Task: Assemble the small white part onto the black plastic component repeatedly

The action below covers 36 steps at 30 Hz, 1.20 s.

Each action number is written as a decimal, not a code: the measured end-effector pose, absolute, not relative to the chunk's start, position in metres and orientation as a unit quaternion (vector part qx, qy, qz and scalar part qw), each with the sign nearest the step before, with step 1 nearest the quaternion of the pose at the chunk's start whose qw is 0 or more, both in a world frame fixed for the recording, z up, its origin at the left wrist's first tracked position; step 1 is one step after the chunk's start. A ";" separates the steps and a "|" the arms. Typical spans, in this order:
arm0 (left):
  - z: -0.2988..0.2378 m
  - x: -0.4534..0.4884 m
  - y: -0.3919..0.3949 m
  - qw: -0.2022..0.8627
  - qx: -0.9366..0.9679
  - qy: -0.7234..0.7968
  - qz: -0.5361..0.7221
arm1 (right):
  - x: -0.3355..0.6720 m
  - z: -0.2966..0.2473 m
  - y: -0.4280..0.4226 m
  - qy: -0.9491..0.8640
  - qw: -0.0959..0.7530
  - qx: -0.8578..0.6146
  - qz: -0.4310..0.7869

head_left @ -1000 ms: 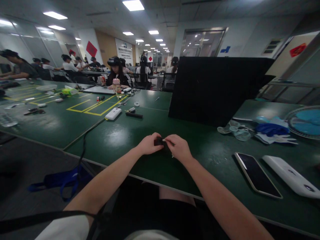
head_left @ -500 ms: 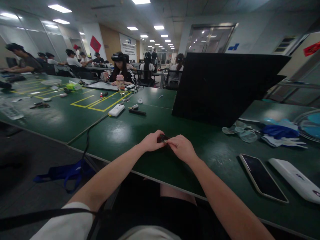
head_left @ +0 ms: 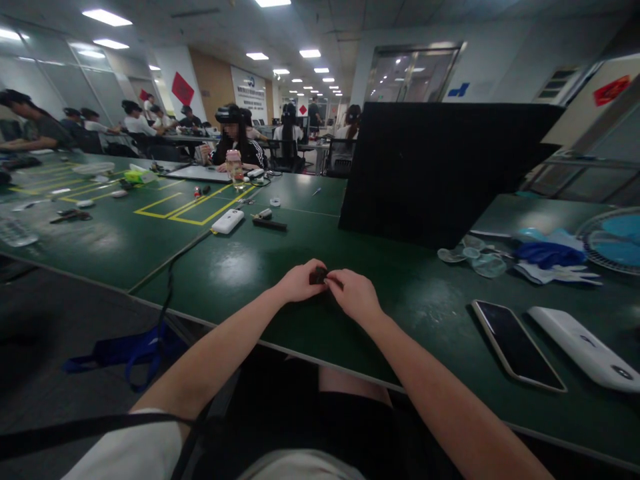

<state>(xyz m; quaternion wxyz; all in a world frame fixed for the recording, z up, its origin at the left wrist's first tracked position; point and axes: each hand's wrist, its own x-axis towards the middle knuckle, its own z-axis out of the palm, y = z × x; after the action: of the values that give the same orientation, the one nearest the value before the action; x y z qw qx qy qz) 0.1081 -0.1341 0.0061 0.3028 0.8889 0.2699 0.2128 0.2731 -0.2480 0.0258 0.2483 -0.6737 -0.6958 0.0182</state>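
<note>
Just above the green table [head_left: 280,320], my left hand [head_left: 299,283] is closed round a small dark object [head_left: 318,274], its thumb and fingers on either side. The object's kind is too small and dark to make out. My right hand [head_left: 356,293] is pinched at the object's right side, its fingertips meeting those of my left hand. Whatever lies between the right fingertips is mostly hidden; a tiny pale spot shows there.
A large black panel [head_left: 440,173] stands beyond my right hand. To the right lie a phone [head_left: 517,343], a white power bank [head_left: 583,347] and blue-white gloves [head_left: 550,257]. Ahead are another white device [head_left: 228,221], a black bar [head_left: 270,225] and a bottle [head_left: 235,170]. A person [head_left: 237,140] sits across.
The view has shifted slightly, so the table items sit a little further left. My right fingertips have turned slightly against the dark object, and the pale bit between them shows less.
</note>
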 end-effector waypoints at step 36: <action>-0.003 0.106 -0.123 0.262 0.854 0.371 0.254 | 0.379 -0.002 -0.199 -0.598 0.214 -0.771 0.045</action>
<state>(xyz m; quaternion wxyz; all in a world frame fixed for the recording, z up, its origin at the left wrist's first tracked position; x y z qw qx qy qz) 0.1064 -0.1230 -0.0029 0.2622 0.8541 0.3707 0.2538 0.3789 -0.1986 -0.0018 0.2143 -0.7711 -0.5979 0.0450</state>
